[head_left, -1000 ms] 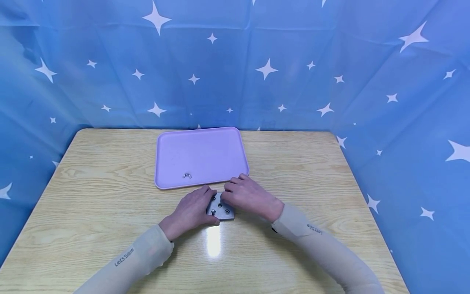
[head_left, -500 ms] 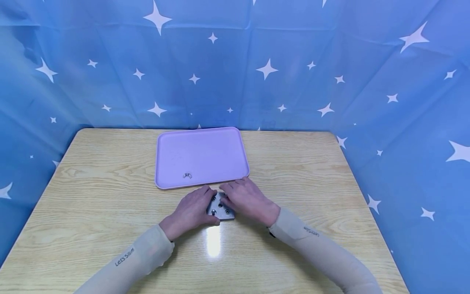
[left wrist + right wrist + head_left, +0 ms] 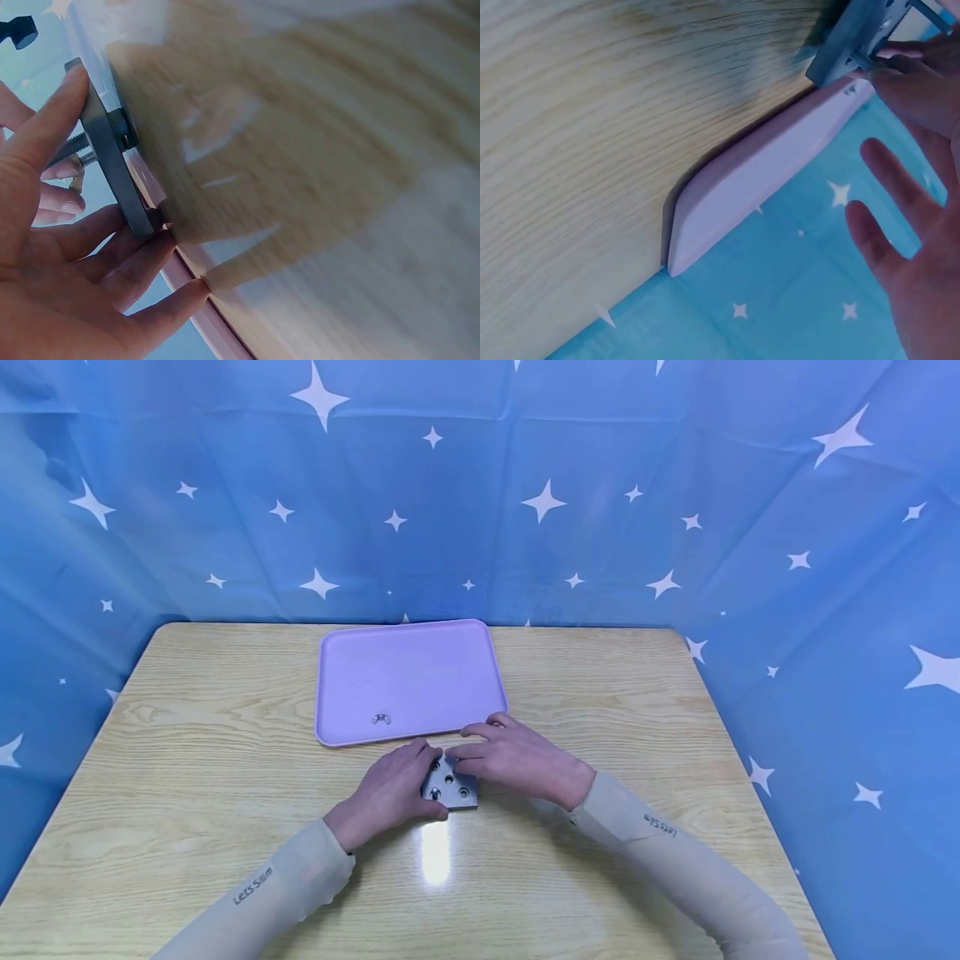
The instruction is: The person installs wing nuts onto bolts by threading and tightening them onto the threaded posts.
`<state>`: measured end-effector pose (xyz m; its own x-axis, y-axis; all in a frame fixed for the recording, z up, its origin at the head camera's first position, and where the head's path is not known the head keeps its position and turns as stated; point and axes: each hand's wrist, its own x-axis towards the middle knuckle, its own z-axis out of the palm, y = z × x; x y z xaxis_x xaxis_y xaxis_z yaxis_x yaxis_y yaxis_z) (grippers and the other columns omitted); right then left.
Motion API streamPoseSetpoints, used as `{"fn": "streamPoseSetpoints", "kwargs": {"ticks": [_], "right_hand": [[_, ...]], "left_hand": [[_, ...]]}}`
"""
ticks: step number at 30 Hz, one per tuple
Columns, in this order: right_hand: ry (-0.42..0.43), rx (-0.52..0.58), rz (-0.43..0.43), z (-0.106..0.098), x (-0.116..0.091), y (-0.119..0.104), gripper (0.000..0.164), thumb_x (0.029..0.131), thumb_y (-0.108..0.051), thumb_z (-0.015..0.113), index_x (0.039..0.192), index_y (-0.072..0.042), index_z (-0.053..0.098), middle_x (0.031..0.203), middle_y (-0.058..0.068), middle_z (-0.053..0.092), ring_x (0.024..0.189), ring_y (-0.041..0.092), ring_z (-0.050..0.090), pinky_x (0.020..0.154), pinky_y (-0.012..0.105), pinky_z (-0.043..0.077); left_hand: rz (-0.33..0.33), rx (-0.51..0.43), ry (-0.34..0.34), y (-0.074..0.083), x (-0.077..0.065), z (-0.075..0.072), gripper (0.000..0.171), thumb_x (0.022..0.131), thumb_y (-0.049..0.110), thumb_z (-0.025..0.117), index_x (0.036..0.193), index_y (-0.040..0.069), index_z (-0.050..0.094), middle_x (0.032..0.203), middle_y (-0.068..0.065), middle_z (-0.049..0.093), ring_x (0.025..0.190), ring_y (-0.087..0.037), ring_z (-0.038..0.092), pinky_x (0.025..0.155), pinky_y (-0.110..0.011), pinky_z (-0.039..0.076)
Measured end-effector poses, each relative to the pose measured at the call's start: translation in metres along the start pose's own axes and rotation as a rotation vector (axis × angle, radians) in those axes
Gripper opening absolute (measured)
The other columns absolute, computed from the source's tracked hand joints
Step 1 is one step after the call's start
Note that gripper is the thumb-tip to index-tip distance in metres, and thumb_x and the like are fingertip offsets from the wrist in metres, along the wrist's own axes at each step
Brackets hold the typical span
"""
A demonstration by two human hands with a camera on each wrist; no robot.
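Observation:
A small grey metal plate (image 3: 459,795) with several holes lies near the middle of the table. My left hand (image 3: 390,785) grips its left side, thumb at the near edge and fingers at the far edge. Threaded bolts (image 3: 71,146) stick up from the plate, and a dark bolt head (image 3: 124,127) shows beneath it. A wing nut (image 3: 436,793) sits at the plate's near left corner. With thumb and index, my right hand (image 3: 517,760) pinches a small shiny piece (image 3: 77,180), apparently a wing nut, at the far right bolt; its other fingers are spread.
Behind the plate lies a purple tray (image 3: 412,672), its front rim close to both hands. One loose wing nut (image 3: 382,718) lies in it near the front. A blue curtain (image 3: 480,527) with white stars hangs beyond the wooden table (image 3: 187,760).
My right hand turned in toward the plate half a second ago and is now back out to the right, its fingers more extended. The left hand and plate have stayed in place.

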<state>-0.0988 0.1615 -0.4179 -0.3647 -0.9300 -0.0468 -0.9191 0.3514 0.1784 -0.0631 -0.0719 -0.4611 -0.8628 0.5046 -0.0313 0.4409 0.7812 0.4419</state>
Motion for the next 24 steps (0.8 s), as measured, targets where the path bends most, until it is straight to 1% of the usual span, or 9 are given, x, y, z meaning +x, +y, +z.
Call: {"fn": "streamPoseSetpoints", "kwargs": {"ticks": [5,10,13,15,20,24], "right_hand": [[0.067,-0.014,0.015,0.006,0.002,0.0,0.03,0.095,-0.016,0.073,0.123,-0.025,0.073,0.129,-0.007,0.068,0.125,0.02,0.057,0.099,0.041,0.044],[0.122,-0.013,0.052,0.011,0.006,-0.003,0.02,0.093,-0.015,0.074,0.112,-0.025,0.075,0.114,-0.006,0.071,0.114,0.019,0.06,0.095,0.041,0.044],[0.132,-0.014,0.098,0.014,0.009,-0.007,0.016,0.093,-0.016,0.074,0.107,-0.023,0.074,0.104,-0.006,0.07,0.104,0.019,0.059,0.091,0.04,0.043],[0.135,-0.013,0.144,0.016,0.012,-0.011,0.013,0.093,-0.015,0.073,0.105,-0.022,0.073,0.099,-0.006,0.07,0.097,0.019,0.059,0.087,0.038,0.041],[0.162,-0.005,0.251,0.021,0.018,-0.021,0.009,0.094,-0.016,0.072,0.103,-0.017,0.073,0.092,-0.003,0.073,0.085,0.018,0.061,0.076,0.034,0.04],[0.197,0.026,0.305,0.024,0.021,-0.026,0.006,0.096,-0.019,0.072,0.099,-0.014,0.074,0.085,-0.001,0.072,0.075,0.018,0.059,0.07,0.033,0.039]], "left_hand": [[-0.005,0.002,0.0,0.0,0.001,0.001,0.083,0.065,0.04,0.098,0.129,-0.001,0.063,0.108,-0.006,0.061,0.089,-0.021,0.06,0.077,-0.04,0.051],[0.0,0.003,0.001,0.0,0.001,0.0,0.084,0.065,0.042,0.098,0.129,-0.001,0.063,0.108,-0.006,0.061,0.09,-0.022,0.06,0.077,-0.04,0.051],[0.001,0.003,-0.003,0.0,0.0,0.0,0.084,0.065,0.043,0.097,0.129,-0.001,0.063,0.109,-0.007,0.061,0.091,-0.022,0.061,0.079,-0.04,0.052],[0.0,-0.001,-0.004,-0.001,0.0,0.0,0.084,0.065,0.043,0.097,0.129,-0.001,0.063,0.11,-0.007,0.061,0.092,-0.022,0.061,0.079,-0.04,0.052],[0.002,-0.003,0.003,-0.001,0.0,0.001,0.085,0.065,0.043,0.097,0.129,-0.001,0.063,0.11,-0.007,0.061,0.091,-0.022,0.06,0.078,-0.04,0.051],[0.003,0.004,0.01,-0.002,0.0,0.002,0.085,0.064,0.043,0.098,0.128,0.0,0.064,0.109,-0.006,0.061,0.09,-0.022,0.06,0.078,-0.04,0.051]]}}
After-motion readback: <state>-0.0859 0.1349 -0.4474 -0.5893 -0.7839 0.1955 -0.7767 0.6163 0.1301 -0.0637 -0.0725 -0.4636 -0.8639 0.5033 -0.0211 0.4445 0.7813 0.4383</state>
